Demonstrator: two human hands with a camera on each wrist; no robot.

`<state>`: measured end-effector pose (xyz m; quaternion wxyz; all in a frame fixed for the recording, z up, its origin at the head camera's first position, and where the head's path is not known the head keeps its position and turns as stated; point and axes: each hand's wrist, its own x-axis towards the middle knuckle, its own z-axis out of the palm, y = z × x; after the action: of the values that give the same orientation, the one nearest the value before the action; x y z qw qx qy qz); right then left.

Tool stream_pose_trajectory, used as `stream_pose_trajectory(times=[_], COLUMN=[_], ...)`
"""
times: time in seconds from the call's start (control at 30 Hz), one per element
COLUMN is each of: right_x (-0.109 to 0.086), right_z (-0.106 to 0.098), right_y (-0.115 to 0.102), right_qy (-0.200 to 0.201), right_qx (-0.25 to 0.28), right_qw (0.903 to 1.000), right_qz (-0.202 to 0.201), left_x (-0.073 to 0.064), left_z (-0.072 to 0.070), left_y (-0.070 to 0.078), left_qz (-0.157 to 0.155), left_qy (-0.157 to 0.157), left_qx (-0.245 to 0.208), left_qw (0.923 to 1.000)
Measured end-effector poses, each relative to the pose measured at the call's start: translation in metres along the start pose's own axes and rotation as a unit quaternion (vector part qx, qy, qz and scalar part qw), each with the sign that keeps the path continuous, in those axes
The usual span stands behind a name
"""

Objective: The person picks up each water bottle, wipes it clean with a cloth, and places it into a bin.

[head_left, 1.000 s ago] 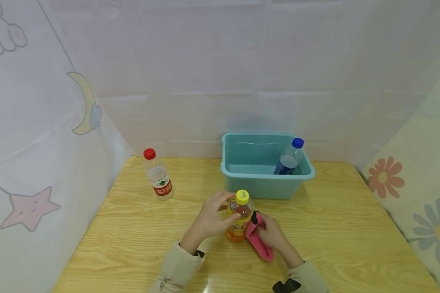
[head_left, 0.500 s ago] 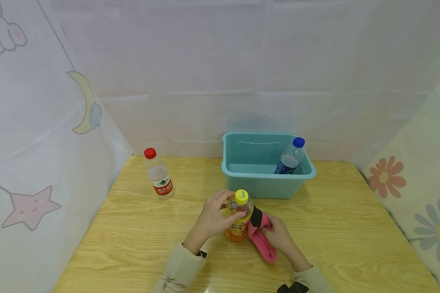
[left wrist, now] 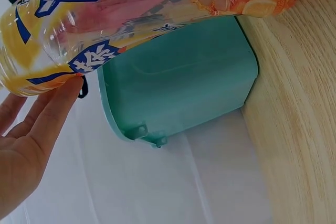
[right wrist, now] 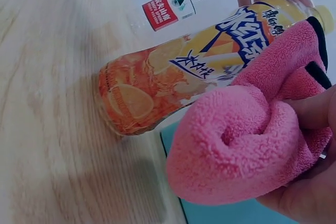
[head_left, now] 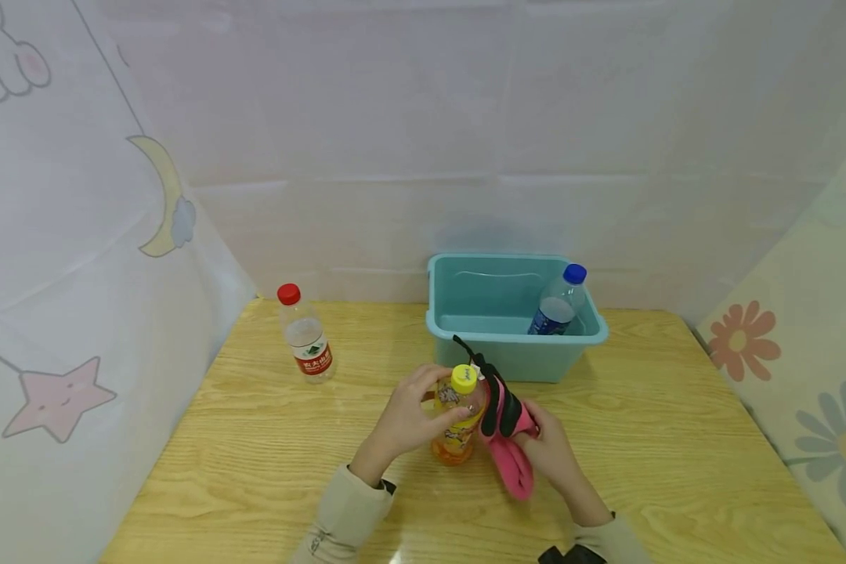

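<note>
A yellow-capped drink bottle (head_left: 457, 435) with a yellow and orange label stands upright on the table. My left hand (head_left: 410, 415) holds its upper part, thumb on the near side and fingers round the far side. In the left wrist view, fingers (left wrist: 50, 116) of that hand touch the label. My right hand (head_left: 546, 446) grips a folded pink cloth (head_left: 511, 466) with black edging, against the bottle's right side. The right wrist view shows the fluffy cloth (right wrist: 231, 140) bunched in front of the orange-printed bottle (right wrist: 152, 87). Part of the right palm is hidden by the cloth.
Behind the hands stands a light blue bin (head_left: 493, 356), with a blue-capped bottle (head_left: 558, 305) leaning inside it. A red-capped water bottle (head_left: 306, 341) is upright at the left of the wooden table (head_left: 240, 470). A pale printed sheet (head_left: 395, 141) hangs behind.
My right hand has shifted slightly right, and the cloth's black-edged end now reaches up beside the cap, with a dark loop showing. My left hand and the bottle have stayed almost in place.
</note>
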<state>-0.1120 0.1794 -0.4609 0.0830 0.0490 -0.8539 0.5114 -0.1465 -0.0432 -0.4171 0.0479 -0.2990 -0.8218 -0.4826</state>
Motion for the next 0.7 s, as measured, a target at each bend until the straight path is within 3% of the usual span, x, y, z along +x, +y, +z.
stream_pose_trajectory(times=[0.33, 0.7], right_x=[-0.001, 0.001], right_z=[-0.004, -0.003], right_y=[-0.012, -0.015], right_qy=[0.021, 0.017], right_qx=[0.050, 0.084], right_qw=[0.9984, 0.9954], right_qz=[-0.020, -0.043], left_x=[0.001, 0.002], left_z=[-0.003, -0.007], left_y=[-0.002, -0.003], left_qz=[-0.010, -0.001], left_qy=[-0.005, -0.038], left_qx=[-0.028, -0.043], left_qw=[0.9995, 0.9983])
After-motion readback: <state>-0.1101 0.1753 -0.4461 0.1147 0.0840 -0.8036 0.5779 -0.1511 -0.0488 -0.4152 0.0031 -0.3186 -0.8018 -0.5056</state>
